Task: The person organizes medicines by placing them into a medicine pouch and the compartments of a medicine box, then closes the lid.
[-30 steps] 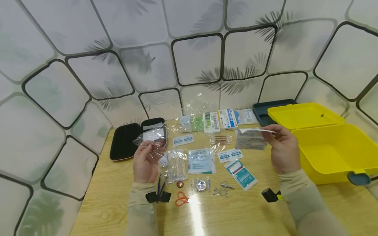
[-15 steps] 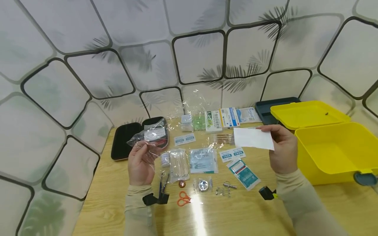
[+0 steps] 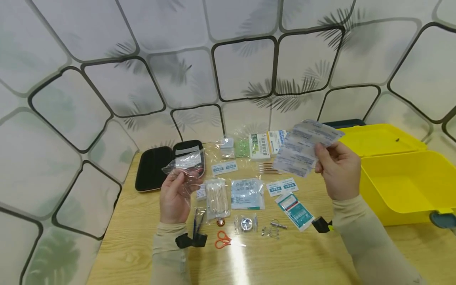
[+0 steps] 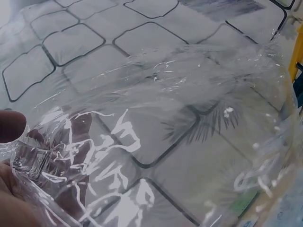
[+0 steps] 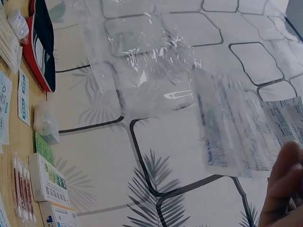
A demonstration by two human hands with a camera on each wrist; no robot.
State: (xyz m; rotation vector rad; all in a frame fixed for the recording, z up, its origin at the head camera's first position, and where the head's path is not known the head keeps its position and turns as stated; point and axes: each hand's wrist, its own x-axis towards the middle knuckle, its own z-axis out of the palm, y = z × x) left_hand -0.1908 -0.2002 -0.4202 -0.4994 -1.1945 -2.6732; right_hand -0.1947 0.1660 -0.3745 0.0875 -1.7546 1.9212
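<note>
In the head view my left hand (image 3: 174, 202) pinches a crumpled clear plastic bag (image 4: 165, 85) between thumb and fingers, in front of the black case. The bag spreads across much of the left wrist view. My right hand (image 3: 340, 174) holds a sheet of adhesive bandages (image 3: 303, 146) in printed paper wrappers by its right edge, thumb on the near face. Raised and tilted, the sheet overlaps the medicine boxes and the brown-stemmed swabs (image 3: 269, 168) behind it. In the right wrist view, the bandage sheet (image 5: 232, 127) hangs left of the fingers.
The open black case (image 3: 153, 170) lies at left; an open yellow box (image 3: 395, 190) stands at right. Between them are a cotton swab pack (image 3: 216, 196), a blue packet (image 3: 247, 194), orange-handled scissors (image 3: 222, 240), a teal packet (image 3: 295, 211), safety pins (image 3: 270, 232) and a medicine box (image 3: 259, 146).
My right hand has turned the bandage sheet over, past its plain white side, and lifted it so the printed side shows. The left hand has shifted only slightly with the bag.
</note>
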